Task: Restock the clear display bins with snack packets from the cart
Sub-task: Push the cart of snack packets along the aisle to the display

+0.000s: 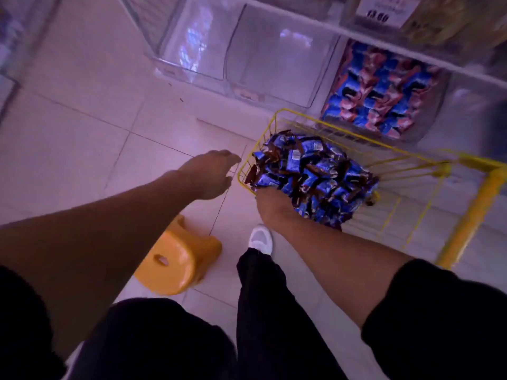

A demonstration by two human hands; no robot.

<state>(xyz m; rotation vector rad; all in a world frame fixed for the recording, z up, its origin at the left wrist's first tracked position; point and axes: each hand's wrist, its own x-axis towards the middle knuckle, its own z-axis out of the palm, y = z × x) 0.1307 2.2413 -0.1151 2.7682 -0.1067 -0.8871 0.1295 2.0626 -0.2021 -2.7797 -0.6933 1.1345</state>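
Now the right hand (pixel 270 204) digs into the blue snack packets (pixel 312 176) heaped in the yellow wire cart (pixel 411 160), fingers buried, grip unclear; left hand (pixel 211 174) reaches in loosely spread, likely to help scoop.

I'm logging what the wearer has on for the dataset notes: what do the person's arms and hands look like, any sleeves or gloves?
Both forearms are bare below short black sleeves. The left hand and right hand wear no gloves; no rings, watch or markings show, though the image is blurred.

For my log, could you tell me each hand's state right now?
Left hand: open, empty, beside the cart.
Right hand: in the snack packets; grip cannot be told.
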